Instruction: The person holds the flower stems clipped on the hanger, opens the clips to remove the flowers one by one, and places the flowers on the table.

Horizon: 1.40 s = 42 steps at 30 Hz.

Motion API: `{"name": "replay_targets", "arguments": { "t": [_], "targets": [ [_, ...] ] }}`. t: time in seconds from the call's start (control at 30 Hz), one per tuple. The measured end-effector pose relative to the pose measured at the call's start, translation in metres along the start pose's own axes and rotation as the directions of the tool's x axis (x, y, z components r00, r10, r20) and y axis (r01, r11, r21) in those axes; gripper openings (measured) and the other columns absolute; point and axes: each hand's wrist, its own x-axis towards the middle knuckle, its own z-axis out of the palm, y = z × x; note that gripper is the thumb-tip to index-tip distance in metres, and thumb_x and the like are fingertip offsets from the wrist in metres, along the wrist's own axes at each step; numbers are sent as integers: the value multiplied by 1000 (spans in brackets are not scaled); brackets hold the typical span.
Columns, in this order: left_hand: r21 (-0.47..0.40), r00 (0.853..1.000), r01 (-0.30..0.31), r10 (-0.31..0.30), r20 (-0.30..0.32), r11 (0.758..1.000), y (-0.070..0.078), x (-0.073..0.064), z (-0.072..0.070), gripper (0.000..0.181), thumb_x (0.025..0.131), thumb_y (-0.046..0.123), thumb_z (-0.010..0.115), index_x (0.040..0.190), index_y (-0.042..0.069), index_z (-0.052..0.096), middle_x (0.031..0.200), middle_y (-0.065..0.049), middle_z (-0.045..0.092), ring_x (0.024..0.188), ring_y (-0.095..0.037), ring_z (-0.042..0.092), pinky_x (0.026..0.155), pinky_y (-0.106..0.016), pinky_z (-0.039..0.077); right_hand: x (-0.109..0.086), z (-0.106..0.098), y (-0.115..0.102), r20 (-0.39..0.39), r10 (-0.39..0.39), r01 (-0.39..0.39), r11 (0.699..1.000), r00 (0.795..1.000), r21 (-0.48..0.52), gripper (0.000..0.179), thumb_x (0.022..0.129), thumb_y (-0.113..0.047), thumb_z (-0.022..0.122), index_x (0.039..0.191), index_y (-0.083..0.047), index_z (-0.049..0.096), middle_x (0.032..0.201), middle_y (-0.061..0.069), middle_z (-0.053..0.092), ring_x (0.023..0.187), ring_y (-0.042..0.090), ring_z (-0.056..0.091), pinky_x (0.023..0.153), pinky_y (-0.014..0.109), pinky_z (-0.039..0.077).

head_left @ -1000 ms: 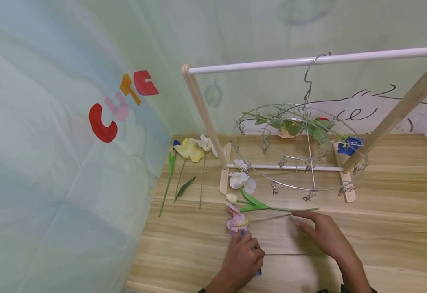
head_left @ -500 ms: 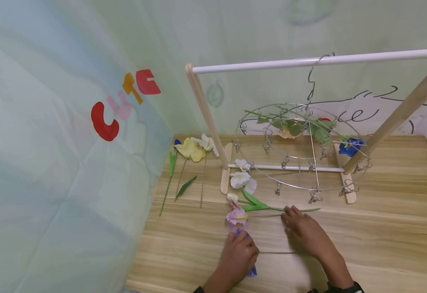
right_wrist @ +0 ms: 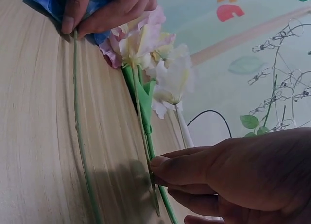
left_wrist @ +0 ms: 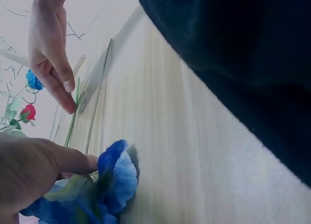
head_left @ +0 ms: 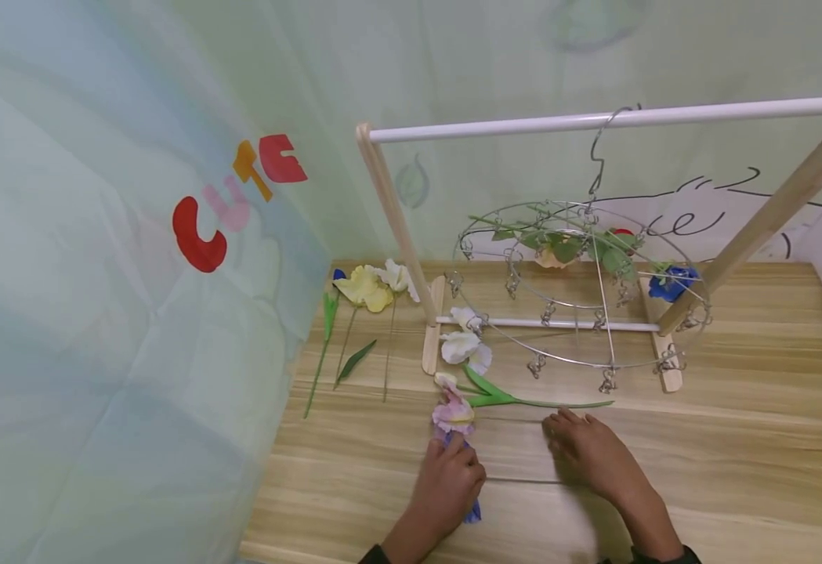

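Note:
My left hand [head_left: 446, 482] pinches a blue artificial flower [left_wrist: 119, 178] just below its bloom, low over the table. Its thin stem [right_wrist: 77, 122] runs right along the wood. Directly beyond it lies a pink iris-like flower [head_left: 454, 415]. My right hand [head_left: 597, 454] has its fairly straight fingers and thumb at that flower's stem [right_wrist: 141, 117], touching it from the side. Alongside lies a pale tulip with green leaves [head_left: 491, 397], its bloom partly covered by the pink petals. Farther back is a white flower [head_left: 461, 346].
A wooden stand [head_left: 396, 219] with a white bar carries a round wire clip hanger [head_left: 559, 304]. Rose stems and a blue rose [head_left: 673, 283] are at the hanger. On the left lie a yellow flower [head_left: 364, 287], another white flower [head_left: 398, 276] and a green-leaved stem [head_left: 319, 368].
The pink flower has shifted slightly away from me, its stem now straighter. My right hand has moved left along it, and my left hand has brought the blue flower up and left.

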Motion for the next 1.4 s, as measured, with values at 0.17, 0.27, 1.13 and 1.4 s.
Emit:
{"name": "replay_targets", "arguments": {
  "t": [0.17,0.27,1.13,1.4],
  "targets": [
    [48,999,0,2,-42,999,-1,1,1,12,81,31,90,75,30,80,89,14,73,92,-11,57,78,-33,34,-1,-3,-1,-12,1,-1,1000,1000,-2,32,93,-9,77,124,1,75,127,21,75,127,46,67,108,68,46],
    [59,1000,10,-9,-15,998,1,1,-2,10,82,32,89,78,29,81,93,13,73,93,-11,56,78,-33,34,-2,-6,-1,-13,4,-4,1000,1000,10,34,93,-6,76,126,1,74,128,21,74,127,45,66,108,67,47],
    [-709,878,26,-356,-321,704,-33,80,-94,58,90,25,87,140,13,62,123,1,71,103,-17,64,92,-42,31,-2,-143,31,-365,769,148,340,525,929,54,111,-30,55,153,3,51,139,9,71,93,7,79,80,17,59],
    [-861,773,44,-563,-293,507,-39,123,-114,64,96,35,74,147,11,45,147,-13,39,129,-31,45,97,-41,38,10,-153,23,-331,782,10,384,529,923,55,111,-34,55,160,-11,47,161,13,53,113,2,71,85,10,55]
  ]
}}
